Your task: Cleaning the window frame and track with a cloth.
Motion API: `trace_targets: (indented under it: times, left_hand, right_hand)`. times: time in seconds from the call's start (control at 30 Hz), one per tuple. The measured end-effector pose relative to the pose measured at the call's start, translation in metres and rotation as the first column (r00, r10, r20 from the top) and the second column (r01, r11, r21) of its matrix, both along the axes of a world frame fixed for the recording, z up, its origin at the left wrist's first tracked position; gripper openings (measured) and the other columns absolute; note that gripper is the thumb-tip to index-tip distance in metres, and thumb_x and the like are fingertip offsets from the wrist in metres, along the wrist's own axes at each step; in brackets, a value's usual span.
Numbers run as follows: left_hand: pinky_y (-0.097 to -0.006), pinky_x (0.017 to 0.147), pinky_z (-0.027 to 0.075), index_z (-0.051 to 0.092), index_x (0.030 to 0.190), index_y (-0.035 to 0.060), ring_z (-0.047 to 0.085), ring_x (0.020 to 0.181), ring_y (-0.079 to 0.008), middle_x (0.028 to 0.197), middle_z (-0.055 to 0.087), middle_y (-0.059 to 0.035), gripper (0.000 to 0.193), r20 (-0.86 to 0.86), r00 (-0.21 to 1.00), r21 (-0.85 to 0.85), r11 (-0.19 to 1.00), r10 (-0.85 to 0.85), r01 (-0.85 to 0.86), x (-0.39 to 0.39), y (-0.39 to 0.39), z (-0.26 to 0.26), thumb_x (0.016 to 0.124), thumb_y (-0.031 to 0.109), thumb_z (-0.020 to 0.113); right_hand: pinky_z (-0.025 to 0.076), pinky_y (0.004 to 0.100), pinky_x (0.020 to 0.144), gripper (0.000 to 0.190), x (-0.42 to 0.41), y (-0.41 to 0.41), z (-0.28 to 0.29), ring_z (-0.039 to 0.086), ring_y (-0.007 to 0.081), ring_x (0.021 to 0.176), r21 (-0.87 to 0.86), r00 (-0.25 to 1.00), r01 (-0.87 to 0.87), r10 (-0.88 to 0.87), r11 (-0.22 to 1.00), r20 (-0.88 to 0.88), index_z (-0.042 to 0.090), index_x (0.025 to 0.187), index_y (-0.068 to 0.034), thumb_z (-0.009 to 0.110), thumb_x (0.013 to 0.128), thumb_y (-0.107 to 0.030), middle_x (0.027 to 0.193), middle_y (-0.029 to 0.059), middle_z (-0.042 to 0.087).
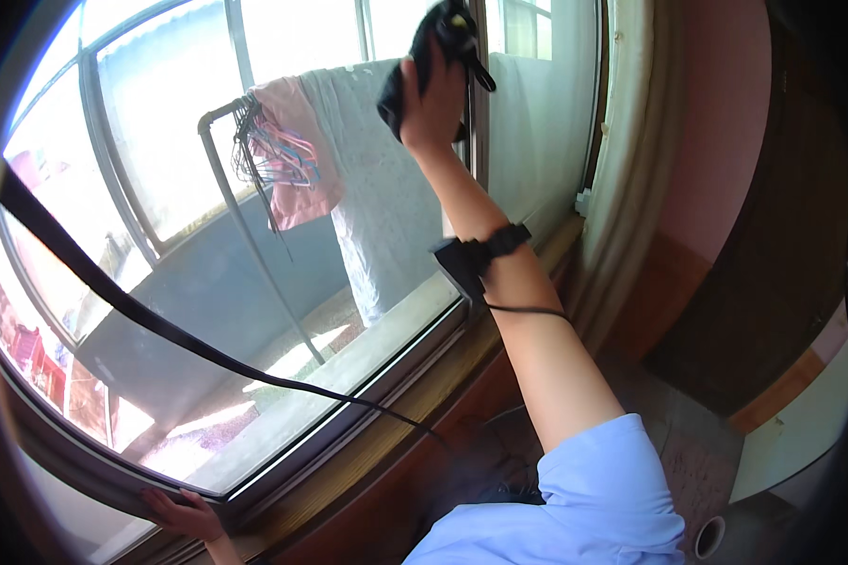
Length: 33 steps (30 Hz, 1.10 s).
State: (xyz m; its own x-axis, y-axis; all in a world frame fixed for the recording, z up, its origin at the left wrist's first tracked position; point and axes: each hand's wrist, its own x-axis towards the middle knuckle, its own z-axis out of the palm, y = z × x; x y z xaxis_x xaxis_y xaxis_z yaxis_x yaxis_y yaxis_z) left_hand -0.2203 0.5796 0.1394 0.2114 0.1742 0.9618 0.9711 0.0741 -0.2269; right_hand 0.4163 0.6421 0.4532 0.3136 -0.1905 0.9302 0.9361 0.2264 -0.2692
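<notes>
My right hand (434, 106) is raised at the top of the view, its fingers around a bunched black cloth (446, 32) with a small hanging loop. The cloth is up at the window pane (396, 212), beside an upright frame bar (479, 141); whether it touches the glass I cannot tell. On that wrist sits a black strap (498, 244) with a box-like device and a thin cable. Down at the lower left, my left hand (187, 515) rests on the dark window frame (92, 459), fingers over its edge.
A black cable (184, 339) crosses in front of the window. Below the pane runs a wooden sill (367, 438). Beyond the glass are a metal drying rack (254, 254), hangers (283, 155), a pink cloth (304, 201) and a pale sheet (381, 183). A curtain (632, 162) hangs at right.
</notes>
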Motion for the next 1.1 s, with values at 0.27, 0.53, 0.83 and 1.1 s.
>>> trace_targets:
  times: [0.27, 0.53, 0.83, 1.1]
  left_hand:
    - [-0.0525, 0.107, 0.03, 0.037, 0.138, -0.0025, 0.042, 0.132, -0.0363, 0.144, 0.04, -0.0208, 0.05, 0.001, 1.0, 0.02, 1.0, -0.011, 0.011, 0.004, 0.0, 0.001, 0.095, 0.022, 0.045]
    - [-0.0521, 0.11, 0.029, 0.039, 0.138, -0.0026, 0.04, 0.133, -0.0372, 0.145, 0.04, -0.0211, 0.052, 0.028, 0.999, -0.033, 0.999, 0.024, -0.024, 0.001, -0.003, 0.0, 0.094, 0.023, 0.046]
    - [-0.0573, 0.113, 0.012, 0.04, 0.138, 0.0014, 0.034, 0.139, -0.0315, 0.148, 0.038, -0.0192, 0.054, 0.061, 0.994, -0.081, 0.993, -0.085, 0.09, -0.01, -0.002, -0.005, 0.092, 0.027, 0.049]
    - [-0.0589, 0.113, 0.007, 0.036, 0.143, 0.0048, 0.034, 0.14, -0.0291, 0.15, 0.037, -0.0163, 0.06, 0.068, 0.99, -0.1, 0.987, -0.121, 0.127, -0.008, -0.006, -0.002, 0.09, 0.03, 0.051]
  right_hand:
    - [0.029, 0.0518, 0.101, 0.06, -0.005, -0.019, -0.174, 0.041, 0.0471, 0.12, -0.172, 0.999, 0.0, -0.007, 0.985, -0.04, 0.036, 0.143, -0.003, 0.042, 0.098, -0.041, 0.128, 0.032, 0.042]
    - [0.031, 0.0514, 0.099, 0.059, -0.04, -0.011, -0.193, 0.043, 0.0478, 0.114, -0.172, 0.952, 0.029, -0.079, 0.985, -0.296, 0.032, 0.145, -0.004, 0.038, 0.1, -0.041, 0.124, 0.0323, 0.044]
    - [0.033, 0.0529, 0.1, 0.055, -0.148, 0.013, 0.086, 0.046, 0.0437, 0.112, 0.009, 0.964, 0.253, -0.252, 0.967, -0.08, 0.042, 0.139, -0.01, 0.042, 0.096, -0.045, 0.116, 0.0251, 0.052]
    - [0.029, 0.0547, 0.103, 0.051, -0.377, 0.0, 0.196, 0.045, 0.0393, 0.114, 0.161, 0.96, -0.069, 0.021, 0.985, 0.279, 0.051, 0.128, -0.009, 0.049, 0.089, -0.041, 0.116, 0.0214, 0.05]
